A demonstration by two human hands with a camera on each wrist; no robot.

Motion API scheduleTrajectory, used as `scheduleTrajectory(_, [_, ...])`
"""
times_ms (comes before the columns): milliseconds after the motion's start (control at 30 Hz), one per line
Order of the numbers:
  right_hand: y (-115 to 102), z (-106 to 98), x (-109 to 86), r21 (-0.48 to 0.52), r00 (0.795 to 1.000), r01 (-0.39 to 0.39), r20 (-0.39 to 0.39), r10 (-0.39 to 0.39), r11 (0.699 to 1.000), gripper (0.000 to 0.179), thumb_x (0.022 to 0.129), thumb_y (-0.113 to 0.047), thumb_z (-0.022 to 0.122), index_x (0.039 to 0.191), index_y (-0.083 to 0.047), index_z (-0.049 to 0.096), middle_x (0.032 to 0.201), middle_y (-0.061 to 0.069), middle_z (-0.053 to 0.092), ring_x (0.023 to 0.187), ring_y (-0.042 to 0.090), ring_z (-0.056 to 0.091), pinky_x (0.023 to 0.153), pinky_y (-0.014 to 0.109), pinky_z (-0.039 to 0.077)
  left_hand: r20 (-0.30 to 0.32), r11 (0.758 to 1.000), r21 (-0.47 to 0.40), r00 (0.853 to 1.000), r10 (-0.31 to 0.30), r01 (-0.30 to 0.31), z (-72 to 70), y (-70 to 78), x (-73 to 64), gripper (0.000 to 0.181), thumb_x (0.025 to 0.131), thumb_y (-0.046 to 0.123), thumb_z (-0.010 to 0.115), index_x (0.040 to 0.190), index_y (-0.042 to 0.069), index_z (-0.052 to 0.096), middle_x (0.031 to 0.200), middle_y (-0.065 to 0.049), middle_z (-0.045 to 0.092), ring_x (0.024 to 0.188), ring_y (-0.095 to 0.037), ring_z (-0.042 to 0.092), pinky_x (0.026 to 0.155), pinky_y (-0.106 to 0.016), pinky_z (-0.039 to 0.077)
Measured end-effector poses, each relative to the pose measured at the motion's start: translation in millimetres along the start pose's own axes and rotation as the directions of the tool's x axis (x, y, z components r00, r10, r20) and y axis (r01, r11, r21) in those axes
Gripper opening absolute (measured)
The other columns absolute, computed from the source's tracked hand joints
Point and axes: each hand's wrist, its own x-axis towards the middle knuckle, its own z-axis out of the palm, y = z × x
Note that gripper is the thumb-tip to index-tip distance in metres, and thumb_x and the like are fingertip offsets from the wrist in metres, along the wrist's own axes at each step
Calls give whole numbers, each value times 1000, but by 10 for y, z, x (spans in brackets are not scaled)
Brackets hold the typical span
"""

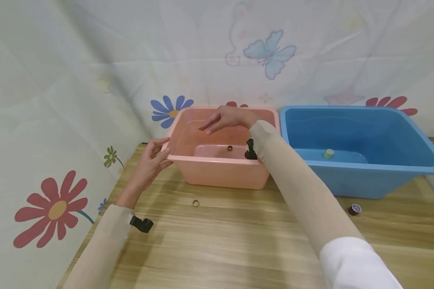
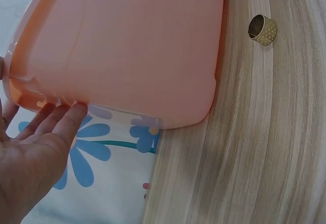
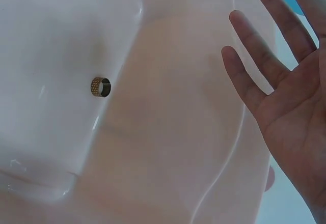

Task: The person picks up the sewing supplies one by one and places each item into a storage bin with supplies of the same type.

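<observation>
In the head view my left hand (image 1: 149,163) holds the left rim of a pink basin (image 1: 220,173), and the left wrist view shows its fingertips (image 2: 76,113) against the basin's side under the rim. Over the inside of that basin hangs my right hand (image 1: 228,119), holding nothing; the right wrist view shows its fingers spread. A perforated brass-coloured ring (image 3: 100,87) lies on the basin's floor, below the right hand and apart from it. Another such ring (image 2: 263,30) rests on the table in front of the basin.
A blue basin (image 1: 369,176) stands at the right beside the pink one, with a small pale green cylinder (image 1: 328,153) inside. In front of it a small dark cylinder (image 1: 355,209) with a light end lies on the wooden table (image 1: 220,245). Patterned fabric (image 1: 202,48) hangs behind and at the left.
</observation>
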Motion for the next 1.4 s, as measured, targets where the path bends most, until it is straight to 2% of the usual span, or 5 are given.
scheduleTrajectory(300, [-186,-70,-62,-124,997,73,-18,-76,990,36,91,-26,80,125,-17,74,125,1,72,115,10,67,101,30,53,2,1000,4,1000,-10,10,38,7,14,47,107,22,55,148,8,37,158,-18,31,140,-39,42,95,-27,57])
scheduleTrajectory(533, [-439,-143,-240,-140,992,105,-49,-113,985,37,90,-31,81,124,-18,75,115,-9,75,110,7,69,97,28,56,9,1000,2,1000,-5,5,54,8,22,46,107,21,54,148,8,36,158,-19,30,141,-39,41,96,-27,56])
scheduleTrajectory(933, [-718,-137,-632,-138,987,101,-111,-117,985,36,90,-31,80,124,-20,75,120,-5,73,110,9,69,94,29,58,-3,1000,7,1000,1,-1,29,-10,24,47,107,22,54,149,8,36,157,-20,31,136,-34,48,95,-28,57])
scheduleTrajectory(1233, [-792,129,-939,-279,956,180,-175,-234,943,33,95,-25,75,127,-20,73,117,-6,75,107,5,70,91,26,58,-14,1000,2,1000,9,-9,16,23,45,46,107,22,55,148,10,38,157,-20,32,137,-39,44,95,-27,57])
scheduleTrajectory(1400, [-732,393,-1108,-366,906,226,-261,-333,903,33,96,-22,73,130,-19,72,122,-6,73,107,2,69,92,24,57,-11,1000,0,1000,3,-3,15,30,38,46,107,21,54,148,9,37,156,-21,32,134,-33,49,95,-26,57])
